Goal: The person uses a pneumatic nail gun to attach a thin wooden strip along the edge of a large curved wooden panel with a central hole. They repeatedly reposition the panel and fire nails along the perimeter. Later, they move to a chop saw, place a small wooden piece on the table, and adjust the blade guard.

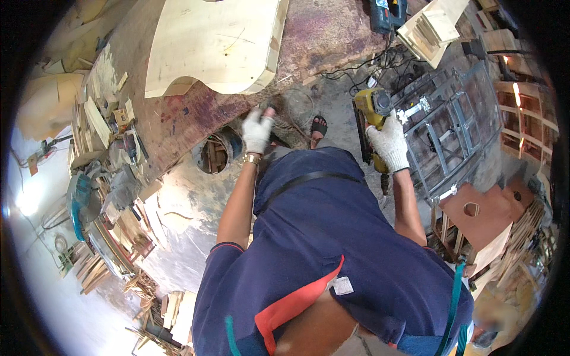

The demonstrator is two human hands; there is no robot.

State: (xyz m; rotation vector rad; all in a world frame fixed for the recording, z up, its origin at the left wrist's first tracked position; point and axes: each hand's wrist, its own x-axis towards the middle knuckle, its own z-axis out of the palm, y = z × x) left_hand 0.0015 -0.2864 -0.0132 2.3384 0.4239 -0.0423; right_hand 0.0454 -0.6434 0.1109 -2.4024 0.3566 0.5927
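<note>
My right hand (389,142), in a white knit glove, grips a yellow and black nail gun (371,115) held out to the right of my body. My left hand (257,130), also gloved, reaches to the edge of a worn reddish workbench (196,113), fingers spread near its rim; I cannot tell whether it holds anything small. A pale curved plywood piece (214,44) lies on the bench just beyond that hand. My dark blue shirt fills the lower middle.
A blue power tool (387,13) and a light wooden box (432,26) sit at the top right. A metal frame (445,127) stands right of the nail gun, a brown stool (481,216) below it. Wood scraps and a teal saw (80,202) crowd the left.
</note>
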